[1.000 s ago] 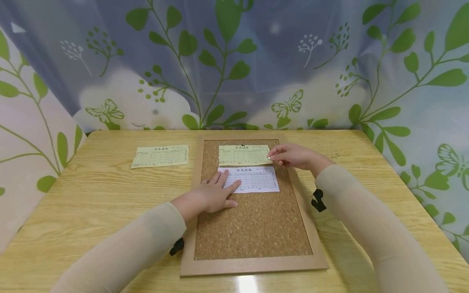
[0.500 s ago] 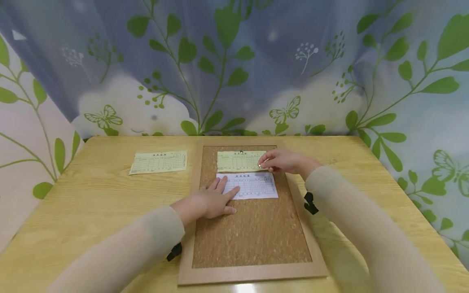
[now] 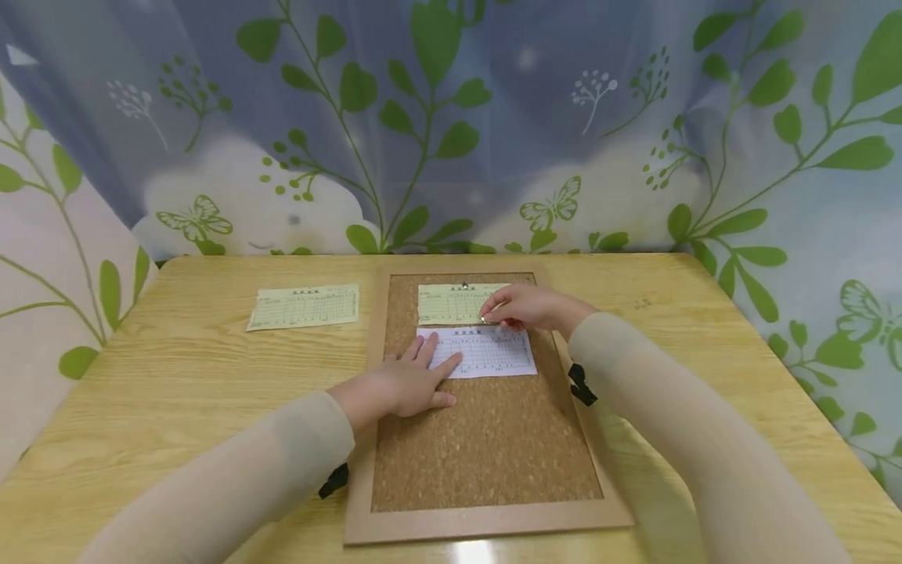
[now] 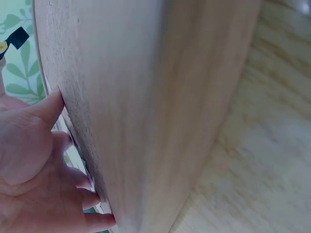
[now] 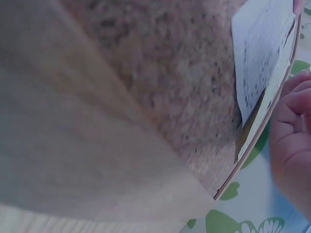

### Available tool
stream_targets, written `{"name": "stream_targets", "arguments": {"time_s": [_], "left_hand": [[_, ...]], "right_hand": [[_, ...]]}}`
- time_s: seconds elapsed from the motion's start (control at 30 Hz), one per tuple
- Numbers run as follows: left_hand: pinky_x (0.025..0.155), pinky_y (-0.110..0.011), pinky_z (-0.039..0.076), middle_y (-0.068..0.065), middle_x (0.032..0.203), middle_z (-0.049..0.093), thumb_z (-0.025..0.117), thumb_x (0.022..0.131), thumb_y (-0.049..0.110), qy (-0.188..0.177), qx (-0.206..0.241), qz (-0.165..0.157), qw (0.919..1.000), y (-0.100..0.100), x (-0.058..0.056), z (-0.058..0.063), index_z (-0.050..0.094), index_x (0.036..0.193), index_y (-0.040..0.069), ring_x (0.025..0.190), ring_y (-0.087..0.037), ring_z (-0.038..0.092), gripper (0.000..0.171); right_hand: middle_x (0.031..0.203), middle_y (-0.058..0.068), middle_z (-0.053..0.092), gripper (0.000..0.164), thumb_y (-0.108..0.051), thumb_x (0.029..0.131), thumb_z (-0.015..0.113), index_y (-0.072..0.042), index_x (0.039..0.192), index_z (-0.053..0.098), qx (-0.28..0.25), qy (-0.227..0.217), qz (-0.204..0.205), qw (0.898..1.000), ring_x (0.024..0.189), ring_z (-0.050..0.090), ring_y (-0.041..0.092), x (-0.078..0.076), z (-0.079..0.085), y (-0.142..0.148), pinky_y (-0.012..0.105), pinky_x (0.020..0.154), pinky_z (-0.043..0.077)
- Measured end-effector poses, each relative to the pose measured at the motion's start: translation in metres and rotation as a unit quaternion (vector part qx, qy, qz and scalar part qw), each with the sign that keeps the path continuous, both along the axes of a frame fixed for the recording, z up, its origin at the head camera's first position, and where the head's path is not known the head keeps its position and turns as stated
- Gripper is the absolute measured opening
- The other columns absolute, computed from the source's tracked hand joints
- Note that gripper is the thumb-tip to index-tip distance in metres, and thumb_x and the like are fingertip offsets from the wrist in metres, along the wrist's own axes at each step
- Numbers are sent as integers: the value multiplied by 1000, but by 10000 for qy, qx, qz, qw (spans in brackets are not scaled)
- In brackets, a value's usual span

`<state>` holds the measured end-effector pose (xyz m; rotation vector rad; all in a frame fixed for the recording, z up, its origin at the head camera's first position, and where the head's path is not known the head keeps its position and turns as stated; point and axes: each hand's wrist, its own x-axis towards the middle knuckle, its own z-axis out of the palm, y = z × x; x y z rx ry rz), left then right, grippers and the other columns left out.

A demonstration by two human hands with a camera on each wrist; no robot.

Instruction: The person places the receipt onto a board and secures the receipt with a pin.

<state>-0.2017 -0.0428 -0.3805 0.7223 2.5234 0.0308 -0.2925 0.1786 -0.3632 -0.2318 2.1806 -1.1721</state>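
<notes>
Left grip (image 3: 416, 385): fingers spread flat, grasping nothing, resting on left end of white slip (image 3: 489, 356)
Right grip (image 3: 528, 306): closed to a pinch on pin (image 3: 483, 319) (tiny, hard to make out), at yellow slip's (image 3: 447, 302) near edge
White slip: on board (image 3: 486, 446), just near of yellow slip
Left slip (image 3: 304, 306): on counter (image 3: 211, 384), left of board
</notes>
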Motion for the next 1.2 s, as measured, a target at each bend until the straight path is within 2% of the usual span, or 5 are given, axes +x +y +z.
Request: {"name": "stream_targets", "arguments": {"time_s": [0.27, 0.6, 0.97, 1.2], "left_hand": [[107, -56, 14, -15, 154, -11, 35, 93, 57, 95, -36, -106, 9999, 1, 0, 3, 7, 151, 30, 140, -33, -5, 70], [108, -55, 11, -16, 154, -11, 37, 94, 55, -55, -46, -5, 10000, 1, 0, 9, 8, 151, 28, 140, -34, -6, 69], [108, -56, 12, -14, 154, -11, 37, 94, 56, -37, -27, -3, 10000, -1, -1, 3, 7, 151, 30, 140, -32, -6, 69], [108, -56, 12, -14, 154, -12, 36, 94, 56, -53, -78, -15, 10000, -1, 2, 6, 6, 151, 30, 140, -32, -6, 69]], "right_hand": [[66, -1, 50, 20, -8, 94, 54, 5, 109, 60, 83, 97, -75, 9999, 56, 42, 7, 1, 2, -6, 21, 53, 35], [60, -1, 49, 17, -14, 93, 59, -2, 103, 66, 717, 583, 8, 9957, 50, 38, 7, -1, 0, -22, 22, 51, 34], [57, -2, 48, 16, -12, 92, 60, -2, 101, 67, 1072, 682, -6, 9919, 47, 37, 6, -2, -4, -31, 21, 49, 32], [58, -2, 50, 14, -12, 91, 60, -4, 99, 69, 1378, 929, 152, 9860, 50, 40, 6, 0, -4, -35, 21, 51, 35]]}}
